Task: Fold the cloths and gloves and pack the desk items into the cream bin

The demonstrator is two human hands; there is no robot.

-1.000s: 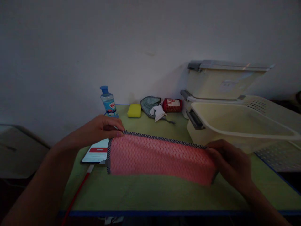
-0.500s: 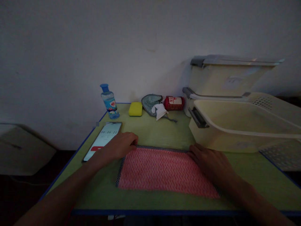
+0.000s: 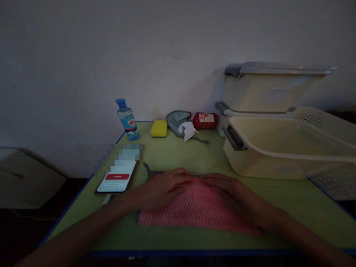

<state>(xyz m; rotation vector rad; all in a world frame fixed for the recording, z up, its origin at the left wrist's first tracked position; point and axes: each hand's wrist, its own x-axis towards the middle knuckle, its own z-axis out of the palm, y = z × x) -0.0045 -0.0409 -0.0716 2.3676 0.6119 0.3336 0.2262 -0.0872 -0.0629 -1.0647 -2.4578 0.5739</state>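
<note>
The pink cloth (image 3: 194,207) lies flat on the green table (image 3: 172,155), near the front edge, long axis running left to right across the view. Both hands rest palm-down on it, side by side over its middle. The left hand (image 3: 164,187) covers the left-centre portion, fingers extended and slightly spread, tips pointing right toward the other hand. The right hand (image 3: 230,193) covers the right-centre portion, fingers flat and extended, tips pointing left. The fingertips of the two hands nearly meet at the cloth's far edge; neither hand pinches or grips fabric. The cloth's checkered trim shows at its far-left corner, just beyond the left hand. A phone (image 3: 116,178) lies just left of the cloth. A cream tub (image 3: 250,163) stands to the right, behind the cloth. A bottle (image 3: 127,119) and a yellow sponge (image 3: 159,128) stand near the wall.
</note>
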